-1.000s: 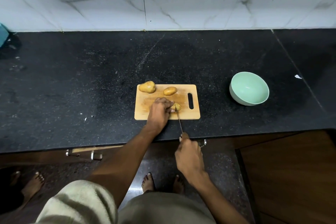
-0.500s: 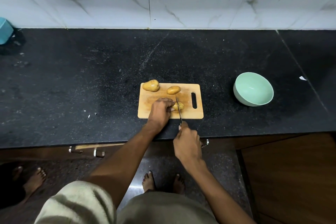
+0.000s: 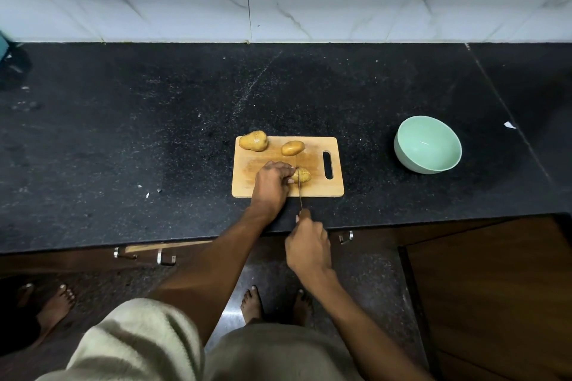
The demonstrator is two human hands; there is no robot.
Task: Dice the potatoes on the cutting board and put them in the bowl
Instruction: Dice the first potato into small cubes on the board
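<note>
I am seeing the green bowl (image 3: 428,144) sitting on the black counter (image 3: 123,133) with nothing showing inside it. It is well apart from the cutting board (image 3: 247,182), at 3 o'clock from it. My left hand (image 3: 272,184) is curling over one potato (image 3: 301,175) and holding it down on the board. My right hand (image 3: 308,246) is gripping the knife (image 3: 299,192) at 6 o'clock from that potato, with the blade lying against it. Two whole potatoes are sitting at the far edge: the big one (image 3: 253,141) at 11 o'clock, the small one (image 3: 292,148) at 12 o'clock. The board is lying near the counter's front edge, with bare counter running off toward 9 o'clock.
</note>
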